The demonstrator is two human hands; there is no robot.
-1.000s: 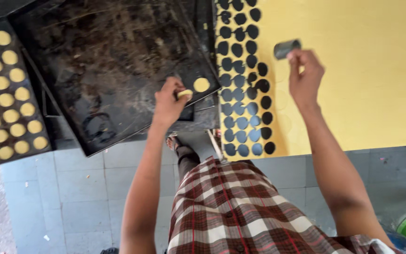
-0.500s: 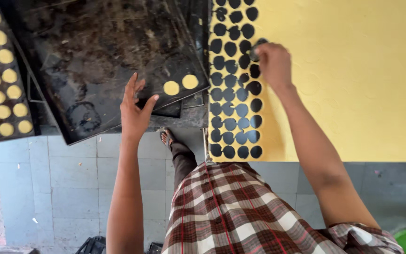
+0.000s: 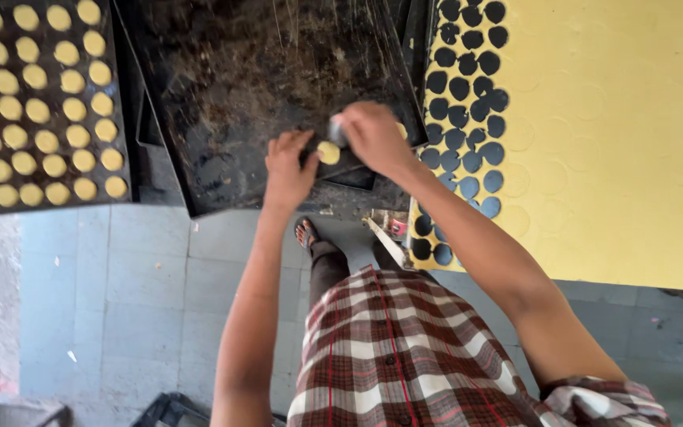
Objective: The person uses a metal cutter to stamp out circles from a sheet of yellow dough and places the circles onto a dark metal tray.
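Grey tile floor (image 3: 104, 300) | dark tray (image 3: 262, 71) | L hand (image 3: 290, 166) open by dough disc (image 3: 328, 152) | R hand (image 3: 373, 136) grips cutter (image 3: 338, 133)

From my feed, the right hand (image 3: 373, 138) covers most of the small metal cutter (image 3: 337, 131); only a grey sliver shows at its nine o'clock, so I cannot tell its shape. A second dough round (image 3: 401, 130) peeks out at the hand's three o'clock, mostly hidden. The dark baking tray (image 3: 262, 71) is cut off at twelve o'clock, the filled tray (image 3: 120, 103) at nine and twelve. The yellow dough sheet (image 3: 610, 119) runs off at three o'clock. My own right elbow leaves the view at five o'clock.
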